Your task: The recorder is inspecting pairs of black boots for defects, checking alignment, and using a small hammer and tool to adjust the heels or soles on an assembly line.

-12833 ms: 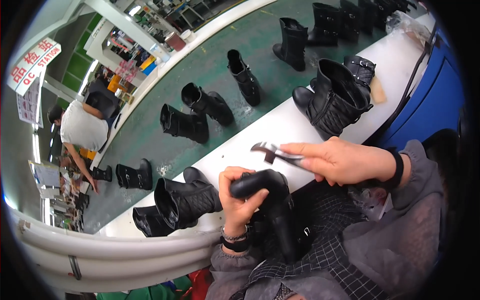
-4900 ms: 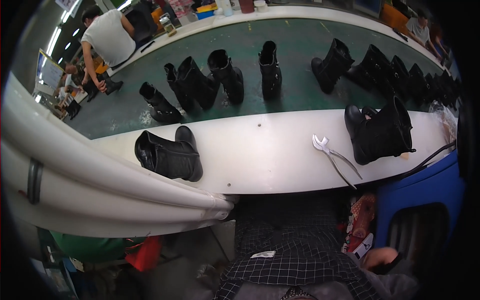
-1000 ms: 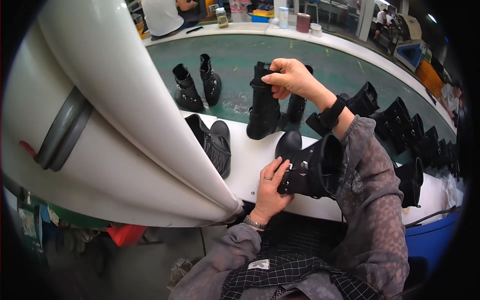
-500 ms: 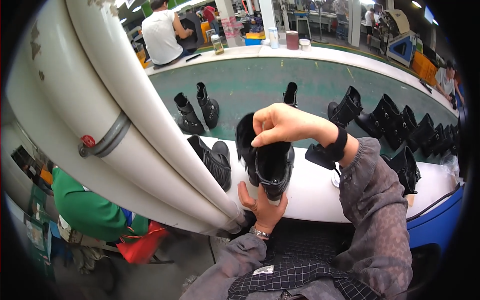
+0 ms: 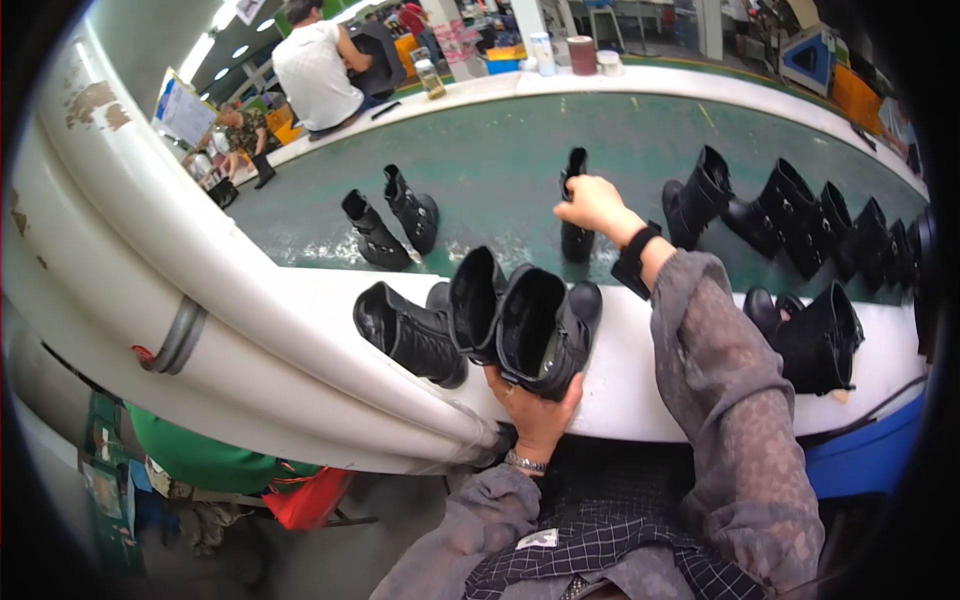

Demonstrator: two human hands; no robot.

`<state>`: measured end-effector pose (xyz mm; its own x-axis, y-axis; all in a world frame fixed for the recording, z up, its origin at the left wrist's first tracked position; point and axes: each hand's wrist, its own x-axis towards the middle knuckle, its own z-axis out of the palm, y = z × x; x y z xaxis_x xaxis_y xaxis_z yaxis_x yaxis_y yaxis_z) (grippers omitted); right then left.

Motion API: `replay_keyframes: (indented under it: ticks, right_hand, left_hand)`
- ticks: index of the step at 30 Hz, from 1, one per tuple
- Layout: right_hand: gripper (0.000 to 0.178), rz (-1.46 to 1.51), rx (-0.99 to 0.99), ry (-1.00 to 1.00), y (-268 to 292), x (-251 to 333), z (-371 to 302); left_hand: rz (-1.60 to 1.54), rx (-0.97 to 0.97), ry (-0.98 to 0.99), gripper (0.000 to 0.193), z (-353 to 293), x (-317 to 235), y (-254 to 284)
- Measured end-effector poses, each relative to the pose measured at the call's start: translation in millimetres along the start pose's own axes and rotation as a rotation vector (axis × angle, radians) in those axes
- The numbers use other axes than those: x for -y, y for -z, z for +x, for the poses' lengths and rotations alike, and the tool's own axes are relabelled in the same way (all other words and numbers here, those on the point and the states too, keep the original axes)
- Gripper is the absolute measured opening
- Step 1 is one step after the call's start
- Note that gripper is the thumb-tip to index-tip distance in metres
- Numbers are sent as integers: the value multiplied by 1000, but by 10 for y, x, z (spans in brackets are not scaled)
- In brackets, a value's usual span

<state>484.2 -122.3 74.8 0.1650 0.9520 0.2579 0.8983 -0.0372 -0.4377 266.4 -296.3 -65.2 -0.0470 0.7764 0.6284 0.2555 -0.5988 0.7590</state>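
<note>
My left hand [image 5: 540, 410] is wrapped around the lower back of a black boot [image 5: 570, 355] at the near edge of the white table. The boot's open shaft faces me, and its toe points away to the right. Close against its left side stands another black boot [image 5: 470, 310] with its shaft open. My right hand [image 5: 595, 205] reaches over the green surface. Its fingers are closed around the shaft of an upright black boot [image 5: 577, 240], and the hand covers part of that shaft.
A lace-up black boot [image 5: 410, 340] stands left, beside thick white pipes [image 5: 330, 340]. Two buckled boots [image 5: 410, 215] are on the green surface [image 5: 490, 180]; several more [image 5: 780, 205] line its right. Another boot [image 5: 820, 345] lies on the white table [image 5: 640, 390]. People work beyond.
My right hand has left the opening of the near boots and moved away to the boot on the green surface. The boots by my left hand have turned and spread slightly. The view has shifted.
</note>
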Motion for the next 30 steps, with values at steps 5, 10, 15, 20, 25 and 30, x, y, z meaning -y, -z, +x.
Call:
replay_keyframes:
  ticks: [5, 10, 15, 20, 25, 30]
  right_hand:
    - [23, 136, -183, -6, 410, -117, -226]
    - [26, 212, -348, 297, 1104, 70, -1572]
    - [37, 420, -492, 101, 928, 318, -3060]
    - [112, 798, -543, -152, 424, 170, -3451]
    - [76, 507, -463, -147, 95, 83, -3250]
    - [36, 873, -602, -219, -66, -92, -3177]
  left_hand:
    - [84, 145, 24, 101, 4, -60, 69]
    - [140, 86, -72, 90, 12, -93, 63]
    - [321, 25, -52, 78, -129, -158, 69]
    - [224, 100, -35, 73, -210, -374, 147]
    - [195, 207, -5, 68, 32, -519, 116]
    - [355, 394, 289, 49, 266, -551, -18]
